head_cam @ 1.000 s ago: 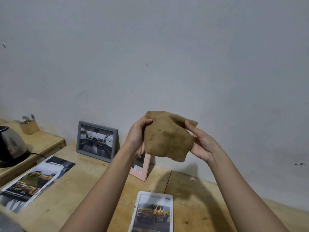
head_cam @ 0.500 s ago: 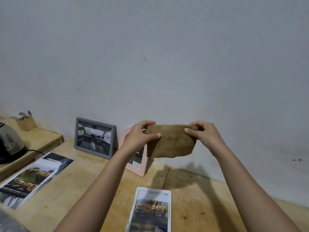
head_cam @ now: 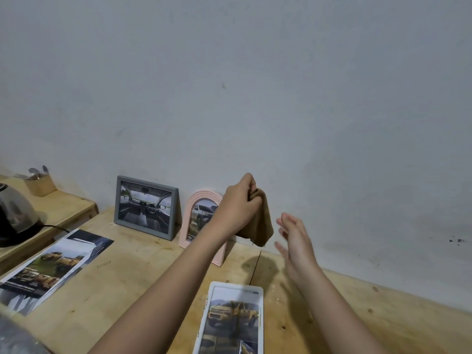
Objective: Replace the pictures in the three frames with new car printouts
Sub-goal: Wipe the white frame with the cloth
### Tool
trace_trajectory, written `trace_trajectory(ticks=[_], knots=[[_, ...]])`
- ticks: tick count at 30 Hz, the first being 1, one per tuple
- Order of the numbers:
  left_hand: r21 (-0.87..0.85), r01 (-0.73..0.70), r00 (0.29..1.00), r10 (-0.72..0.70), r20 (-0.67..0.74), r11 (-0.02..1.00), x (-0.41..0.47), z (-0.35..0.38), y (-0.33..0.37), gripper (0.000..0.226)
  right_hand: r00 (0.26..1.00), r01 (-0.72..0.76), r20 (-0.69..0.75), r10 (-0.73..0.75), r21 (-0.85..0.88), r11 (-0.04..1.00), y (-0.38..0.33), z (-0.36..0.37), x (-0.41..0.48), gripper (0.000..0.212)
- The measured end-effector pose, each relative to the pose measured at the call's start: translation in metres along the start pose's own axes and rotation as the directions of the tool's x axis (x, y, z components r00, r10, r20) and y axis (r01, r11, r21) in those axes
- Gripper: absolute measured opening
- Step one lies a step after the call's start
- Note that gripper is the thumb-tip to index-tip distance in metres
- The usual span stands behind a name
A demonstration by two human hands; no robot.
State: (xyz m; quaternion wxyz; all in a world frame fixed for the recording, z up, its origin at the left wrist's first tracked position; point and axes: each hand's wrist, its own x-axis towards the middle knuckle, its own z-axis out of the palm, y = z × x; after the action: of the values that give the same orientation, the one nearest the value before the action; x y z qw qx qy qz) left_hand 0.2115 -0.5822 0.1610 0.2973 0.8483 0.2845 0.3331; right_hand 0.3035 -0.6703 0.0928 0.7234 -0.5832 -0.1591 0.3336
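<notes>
Released by the right hand (head_cam: 296, 247), now open with straight fingers beside it, the brown cloth (head_cam: 260, 226) both hands stretched 0.5 s ago dangles bunched from the gripping left hand (head_cam: 236, 209). Against the wall, the grey frame (head_cam: 145, 206) holds a dashboard picture and the pink arched frame (head_cam: 201, 221) a car. The white frame (head_cam: 229, 320), flat on the table (head_cam: 127, 290), holds a yellow truck, and a wooden box (head_cam: 42, 185) holds cutlery.
</notes>
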Motion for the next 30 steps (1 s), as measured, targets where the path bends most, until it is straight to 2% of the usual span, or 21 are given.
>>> trace_trajectory(ticks=[1,3,5,8,10,12,13,14,16,18,20,21,23,24,25,26,27,28,30], knots=[[0.004,0.005,1.000,-0.005,0.024,1.000,-0.006,0.006,0.000,0.007,0.991,-0.125,0.064,0.117,0.126,0.984,0.005,0.002,-0.005,0.038],[-0.015,0.028,0.995,-0.027,0.094,0.999,-0.019,0.017,0.001,0.010,0.952,-0.292,0.190,0.241,0.318,0.902,0.008,0.004,-0.008,0.050],[-0.104,0.052,0.974,-0.027,0.226,0.993,-0.034,0.027,0.000,0.010,0.922,-0.374,0.273,0.274,0.445,0.813,0.008,0.002,-0.007,0.061],[-0.296,0.062,0.896,0.078,0.438,0.953,-0.058,0.032,-0.010,0.016,0.885,-0.464,0.287,0.366,0.599,0.653,0.018,-0.007,-0.005,0.068],[-0.420,0.160,0.917,0.023,0.399,0.893,-0.076,0.028,-0.025,0.017,0.857,-0.511,0.335,0.390,0.648,0.566,0.035,-0.016,-0.002,0.069],[-0.517,0.301,0.950,-0.202,0.239,0.801,-0.103,0.024,-0.056,0.013,0.840,-0.542,0.377,0.391,0.632,0.554,0.057,-0.029,0.002,0.064],[-0.526,0.381,0.922,-0.354,0.157,0.761,-0.121,0.025,-0.079,0.011,0.836,-0.547,0.376,0.400,0.620,0.562,0.067,-0.034,0.004,0.058],[-0.496,0.469,0.864,-0.496,0.086,0.730,-0.141,0.028,-0.104,0.011,0.827,-0.560,0.359,0.434,0.607,0.564,0.077,-0.039,0.006,0.053],[-0.352,0.664,0.706,-0.708,0.005,0.660,-0.190,0.038,-0.151,0.018,0.804,-0.591,0.345,0.485,0.556,0.584,0.100,-0.045,0.006,0.052],[-0.241,0.805,0.558,-0.830,0.002,0.541,-0.237,0.050,-0.181,0.022,0.745,-0.663,0.317,0.587,0.446,0.601,0.127,-0.048,0.004,0.059],[-0.216,0.860,0.477,-0.878,0.024,0.462,-0.267,0.063,-0.195,0.018,0.717,-0.697,0.282,0.637,0.321,0.642,0.146,-0.043,0.003,0.069],[-0.210,0.872,0.457,-0.889,0.023,0.442,-0.275,0.071,-0.198,0.016,0.727,-0.687,0.260,0.636,0.251,0.682,0.151,-0.036,0.004,0.070],[-0.144,0.875,0.462,-0.886,-0.035,0.462,-0.279,0.087,-0.201,0.019,0.804,-0.590,0.141,0.578,0.068,0.804,0.158,-0.021,0.008,0.057],[-0.104,0.874,0.469,-0.880,-0.076,0.475,-0.277,0.094,-0.201,0.019,0.889,-0.438,0.094,0.448,-0.111,0.892,0.160,-0.011,0.009,0.050],[-0.085,0.872,0.473,-0.874,-0.116,0.483,-0.273,0.099,-0.202,0.018,0.958,-0.189,0.143,0.249,-0.337,0.922,0.161,-0.002,0.010,0.045],[-0.081,0.871,0.472,-0.871,-0.140,0.485,-0.269,0.103,-0.203,0.017,0.953,0.113,0.298,0.042,-0.483,0.868,0.166,0.007,0.010,0.042],[-0.085,0.868,0.474,-0.867,-0.154,0.490,-0.265,0.106,-0.204,0.015,0.861,0.362,0.504,-0.066,-0.516,0.776,0.171,0.016,0.009,0.043],[-0.102,0.868,0.467,-0.868,-0.167,0.486,-0.262,0.109,-0.206,0.015,0.717,0.557,0.694,-0.066,-0.514,0.652,0.179,0.025,0.008,0.045],[-0.179,0.859,0.444,-0.873,-0.202,0.479,-0.262,0.111,-0.212,0.018,0.441,0.841,0.893,0.088,-0.445,0.308,0.206,0.033,0.013,0.050]])
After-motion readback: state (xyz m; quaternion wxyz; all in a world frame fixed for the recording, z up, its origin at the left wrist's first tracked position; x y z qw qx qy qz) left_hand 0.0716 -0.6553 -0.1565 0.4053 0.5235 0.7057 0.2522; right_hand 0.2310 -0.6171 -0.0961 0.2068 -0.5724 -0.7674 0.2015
